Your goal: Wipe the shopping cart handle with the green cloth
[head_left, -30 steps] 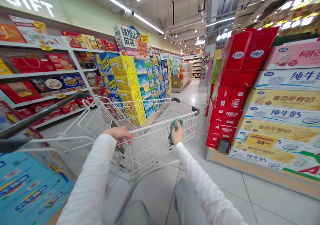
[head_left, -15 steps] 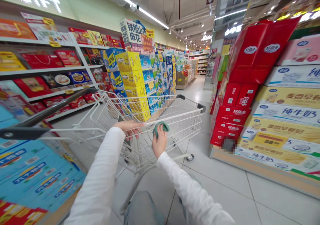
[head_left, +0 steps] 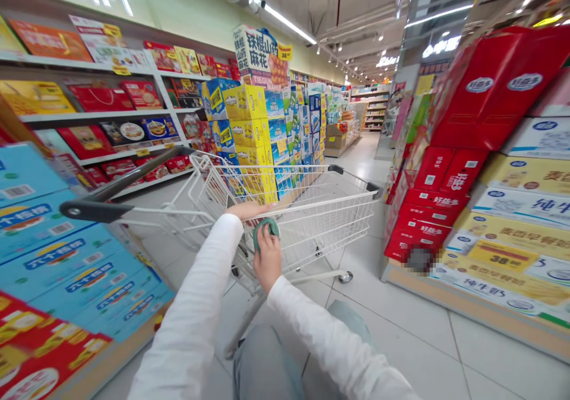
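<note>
A white wire shopping cart (head_left: 320, 210) stands in the aisle in front of me, its basket empty. My left hand (head_left: 252, 210) rests on the cart's near rim, fingers laid over the wire. My right hand (head_left: 268, 257) is closed on a green cloth (head_left: 264, 229) and presses it against the same rim, right beside the left hand. Both arms wear white sleeves. A second cart with a dark handle (head_left: 116, 189) is nested at the left.
Stacked blue boxes (head_left: 66, 257) crowd my near left. Shelves of red gift boxes (head_left: 102, 100) line the left wall, then a yellow and blue carton stack (head_left: 253, 133). Red and cream cartons (head_left: 490, 168) stand on a low platform at the right. Tiled aisle floor (head_left: 356, 156) runs ahead.
My right hand slid the green cloth leftward along the cart's rim, from the right side to right beside my left hand. My view shifted so the cart sits further right.
</note>
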Tool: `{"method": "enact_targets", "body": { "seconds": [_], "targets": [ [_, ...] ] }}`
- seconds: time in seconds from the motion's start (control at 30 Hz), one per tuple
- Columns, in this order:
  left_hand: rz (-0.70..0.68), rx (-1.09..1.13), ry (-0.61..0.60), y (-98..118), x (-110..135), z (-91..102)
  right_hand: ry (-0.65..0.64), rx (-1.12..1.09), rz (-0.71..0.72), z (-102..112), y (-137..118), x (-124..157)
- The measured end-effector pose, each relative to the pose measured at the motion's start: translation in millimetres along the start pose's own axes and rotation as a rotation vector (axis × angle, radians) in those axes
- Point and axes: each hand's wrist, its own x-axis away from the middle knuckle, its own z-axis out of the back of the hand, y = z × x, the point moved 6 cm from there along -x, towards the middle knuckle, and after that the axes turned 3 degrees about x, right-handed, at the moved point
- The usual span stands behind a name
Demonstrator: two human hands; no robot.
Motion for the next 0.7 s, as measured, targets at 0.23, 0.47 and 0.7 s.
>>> {"method": "enact_targets", "body": {
  "seconds": [0.23, 0.47, 0.7],
  "targets": [
    [0.166, -0.426, 0.523, -1, 49, 11.7, -0.098, 0.250, 0.341, 18, 48, -3],
    [0.160, -0.508, 0.755, -1, 70, -9.3, -0.027, 0.503, 0.422, 62, 145, -6],
    [0.161, -0.560, 0.937, -2, 68, -10.7, 0.149, 0.594, 0.072, 131, 254, -19]
  ]
}}
